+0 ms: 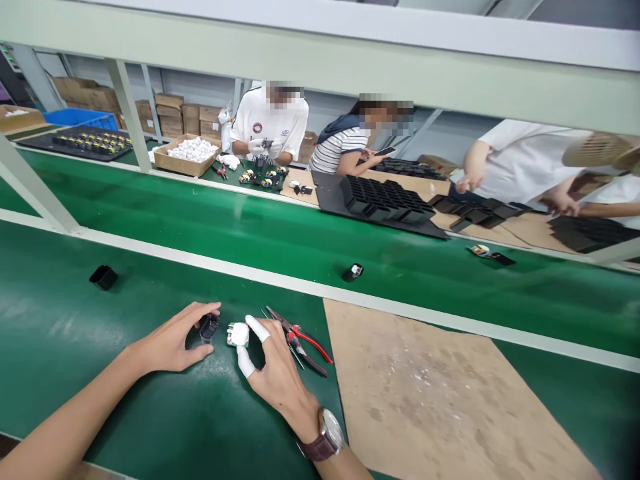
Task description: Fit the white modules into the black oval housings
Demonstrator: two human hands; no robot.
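My left hand (175,337) curls its thumb and fingers around a small black plastic housing (209,328), whose open mouth faces up. Just right of it, my right hand (273,360) pinches a small circuit board (238,335) with a white cover between thumb and index finger, both wearing white finger cots. A narrow gap separates board and housing. Long-nose pliers (305,345) with red and black handles lie right beside my right hand, next to a thin metal tool partly hidden by the hand. Another black housing (103,277) stands on the green bench at the left.
A brown cardboard sheet (425,393) covers the bench at right. Beyond a white rail (210,263), a green belt (240,233) carries a black housing with a white part (353,271). Co-workers sit behind it, near black housings (385,200) and a box of white parts (187,152).
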